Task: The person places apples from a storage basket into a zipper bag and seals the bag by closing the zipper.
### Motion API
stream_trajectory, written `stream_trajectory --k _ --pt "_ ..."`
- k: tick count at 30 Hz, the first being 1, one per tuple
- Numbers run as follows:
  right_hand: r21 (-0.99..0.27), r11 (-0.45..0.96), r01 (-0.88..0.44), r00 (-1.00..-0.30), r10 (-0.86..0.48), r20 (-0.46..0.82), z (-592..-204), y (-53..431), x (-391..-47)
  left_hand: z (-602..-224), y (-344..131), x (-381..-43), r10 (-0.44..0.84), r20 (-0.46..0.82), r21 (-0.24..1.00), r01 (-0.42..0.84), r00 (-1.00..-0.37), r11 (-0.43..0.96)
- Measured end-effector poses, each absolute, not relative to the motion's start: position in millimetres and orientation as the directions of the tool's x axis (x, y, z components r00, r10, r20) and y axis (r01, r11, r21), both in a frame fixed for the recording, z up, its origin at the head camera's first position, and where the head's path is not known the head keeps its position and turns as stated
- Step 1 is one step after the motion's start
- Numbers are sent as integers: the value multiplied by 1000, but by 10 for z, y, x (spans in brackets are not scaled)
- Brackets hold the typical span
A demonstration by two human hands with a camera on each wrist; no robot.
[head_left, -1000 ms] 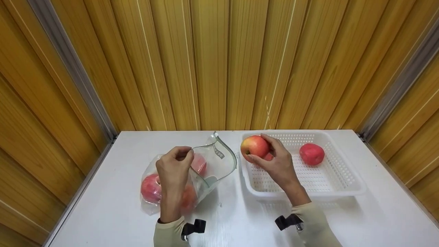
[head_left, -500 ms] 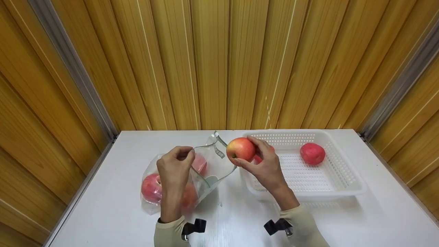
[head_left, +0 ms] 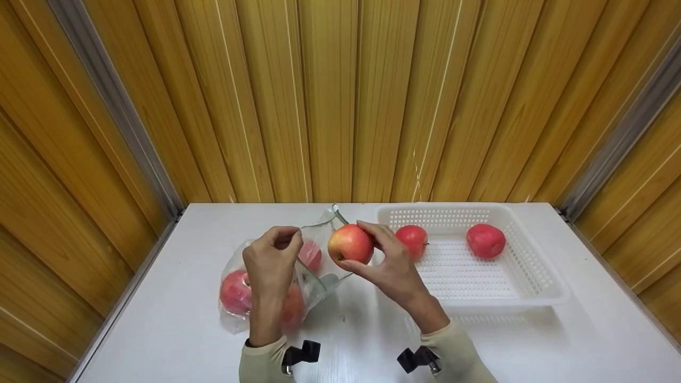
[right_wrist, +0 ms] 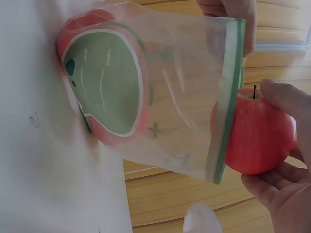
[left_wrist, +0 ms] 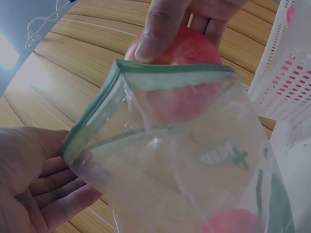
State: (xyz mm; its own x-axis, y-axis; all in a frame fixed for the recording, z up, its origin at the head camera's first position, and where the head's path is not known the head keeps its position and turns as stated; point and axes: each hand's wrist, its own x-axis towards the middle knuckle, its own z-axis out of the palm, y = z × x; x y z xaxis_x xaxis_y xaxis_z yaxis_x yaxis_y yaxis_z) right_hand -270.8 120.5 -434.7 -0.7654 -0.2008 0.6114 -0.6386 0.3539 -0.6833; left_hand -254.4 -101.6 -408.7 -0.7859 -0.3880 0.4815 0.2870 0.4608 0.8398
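My left hand point(head_left: 270, 260) pinches the rim of a clear zip-top bag point(right_wrist: 189, 97) with a green edge, its mouth spread apart. Several red apples sit inside the bag, one point(head_left: 235, 292) showing at its left side. In my right hand point(head_left: 396, 266) is a red-yellow apple point(head_left: 351, 246), gripped between thumb and fingers at the bag's mouth. The right wrist view shows this apple's stem facing up and its near side partly behind the green rim. From the left wrist, the apple's lower part is visible through the clear plastic.
A white perforated plastic basket point(head_left: 532, 298) stands on the right of the white table point(head_left: 362, 346). Two red apples lie in it, one point(head_left: 411, 242) at the left and another point(head_left: 485, 240) at the right. Wood-look panels point(head_left: 330, 106) rise behind the table.
My right hand has carried the apple leftward from over the basket to the bag's mouth, uncovering the apple at the basket's left. My left hand keeps its place on the rim.
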Motion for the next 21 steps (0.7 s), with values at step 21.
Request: stream_trajectory --k 21 --pt "-582 396 -711 -701 -330 632 -4389 1141 -2699 -4106 -1012 -2543 -403 578 803 407 -710 435"
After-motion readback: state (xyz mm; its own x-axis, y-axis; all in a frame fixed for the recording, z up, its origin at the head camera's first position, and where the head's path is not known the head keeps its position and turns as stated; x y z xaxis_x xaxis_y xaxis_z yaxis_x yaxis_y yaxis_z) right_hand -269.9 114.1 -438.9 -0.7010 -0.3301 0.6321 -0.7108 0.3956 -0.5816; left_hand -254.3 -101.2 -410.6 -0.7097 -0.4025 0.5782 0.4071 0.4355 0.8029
